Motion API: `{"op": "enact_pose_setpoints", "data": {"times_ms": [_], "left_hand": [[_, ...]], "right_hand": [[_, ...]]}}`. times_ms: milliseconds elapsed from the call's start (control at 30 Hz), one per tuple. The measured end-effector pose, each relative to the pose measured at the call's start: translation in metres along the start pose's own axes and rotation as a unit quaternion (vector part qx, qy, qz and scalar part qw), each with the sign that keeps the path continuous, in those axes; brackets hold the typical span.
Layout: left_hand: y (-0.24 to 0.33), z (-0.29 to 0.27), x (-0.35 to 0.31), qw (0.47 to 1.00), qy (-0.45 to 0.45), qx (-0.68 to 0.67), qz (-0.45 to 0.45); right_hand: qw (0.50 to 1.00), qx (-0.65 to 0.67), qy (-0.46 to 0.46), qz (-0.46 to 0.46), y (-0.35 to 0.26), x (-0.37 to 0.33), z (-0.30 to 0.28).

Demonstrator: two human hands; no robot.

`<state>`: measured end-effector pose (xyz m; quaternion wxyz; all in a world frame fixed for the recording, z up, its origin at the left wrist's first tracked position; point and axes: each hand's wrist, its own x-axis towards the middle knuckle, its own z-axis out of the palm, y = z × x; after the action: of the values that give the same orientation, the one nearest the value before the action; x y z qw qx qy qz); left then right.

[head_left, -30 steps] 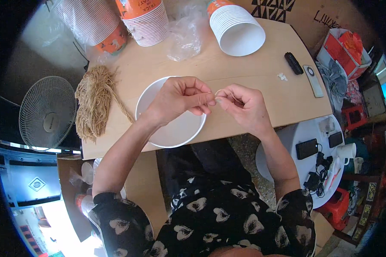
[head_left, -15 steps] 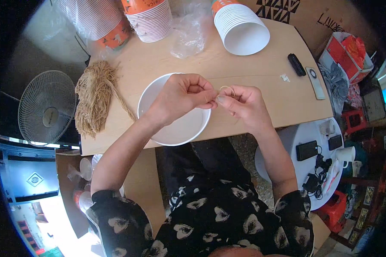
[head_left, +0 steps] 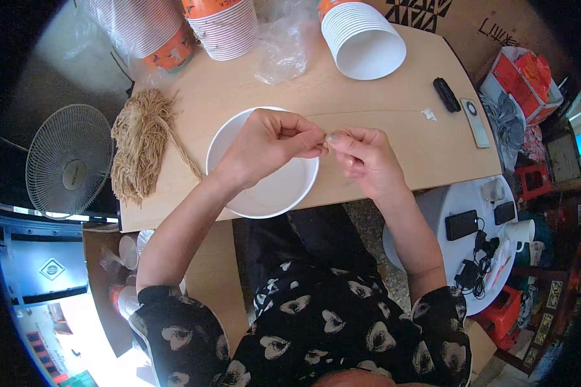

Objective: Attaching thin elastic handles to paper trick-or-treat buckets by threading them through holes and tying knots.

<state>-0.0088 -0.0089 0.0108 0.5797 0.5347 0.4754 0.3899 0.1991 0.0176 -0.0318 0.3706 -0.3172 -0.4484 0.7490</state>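
Observation:
My left hand (head_left: 271, 147) is closed in a pinch above the white round bowl (head_left: 279, 198), hiding part of its rim and inside. Fingertip to fingertip with it, my right hand (head_left: 376, 162) pinches too, just right of the bowl. A short bit of thin tan string (head_left: 325, 143) shows between the two pinches; most of it is covered by the fingers. On the left of the table lies a thick bundle of tan strings (head_left: 139, 148), with one twisted strand reaching to the bowl.
Stacked paper tubs (head_left: 223, 35) stand at the back beside a crumpled clear plastic bag (head_left: 284, 58); another stack (head_left: 371, 55) lies tipped toward me. A black object (head_left: 446, 95) and a pale remote-like device (head_left: 475, 122) lie at right. Left of the table is a fan (head_left: 68, 161).
The small string loop seen between my fingers has gone from sight. My right fingers have turned slightly and curled tighter, while my left hand has barely moved.

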Motion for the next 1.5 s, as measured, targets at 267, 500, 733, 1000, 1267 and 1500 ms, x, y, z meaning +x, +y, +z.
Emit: {"op": "enact_pose_setpoints", "data": {"times_ms": [267, 500, 733, 1000, 1267, 1500], "left_hand": [[-0.005, -0.002, -0.003, 0.997, -0.028, 0.044, 0.053], [0.0, 0.003, -0.005, 0.993, -0.014, 0.093, 0.071], [-0.002, 0.0, -0.004, 0.993, -0.031, 0.084, 0.075], [0.0, -0.001, -0.001, 0.997, -0.032, 0.058, 0.047], [-0.004, -0.004, 0.004, 0.997, -0.076, 0.012, 0.015], [-0.008, -0.004, 0.006, 0.997, -0.075, -0.019, 0.018]], "right_hand": [[1.0, 0.005, 0.018, 0.022, -0.003, -0.004, 0.004], [0.999, -0.035, 0.016, -0.02, -0.005, -0.01, 0.004], [1.0, 0.008, 0.01, -0.001, -0.007, -0.015, 0.003], [1.0, -0.001, -0.008, -0.006, -0.005, -0.017, 0.003], [0.989, -0.077, 0.046, -0.116, -0.002, -0.015, 0.004], [0.985, -0.11, 0.059, -0.115, 0.005, -0.002, 0.006]]}}
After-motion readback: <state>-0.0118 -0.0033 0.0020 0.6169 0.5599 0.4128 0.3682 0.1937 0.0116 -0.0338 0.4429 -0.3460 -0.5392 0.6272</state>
